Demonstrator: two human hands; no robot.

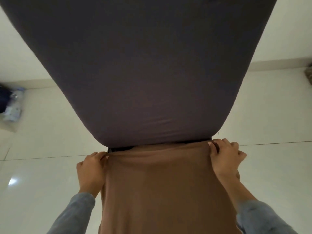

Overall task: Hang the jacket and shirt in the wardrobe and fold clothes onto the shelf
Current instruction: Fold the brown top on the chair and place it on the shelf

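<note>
Folding seems underway: left hand (91, 168) and right hand (226, 157) pinch corners of the brown garment (165, 191), which next needs spreading on the grey mattress (152, 65) beyond.

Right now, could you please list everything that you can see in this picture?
mattress: one, dark grey, fills the upper middle
cloth: one, brown, lower middle, top edge at the mattress's near end
floor: one, glossy white tiles, on both sides
plastic bag: one, pale bluish, on the floor at far left
dark bundle: one, navy or black, beside the bag, too blurred to name
patterned thing: one, brownish, cut off at the right edge, unclear
sleeves: two, grey-blue, bottom corners
left hand: one, grips the cloth's top left corner
right hand: one, grips its top right corner
</note>
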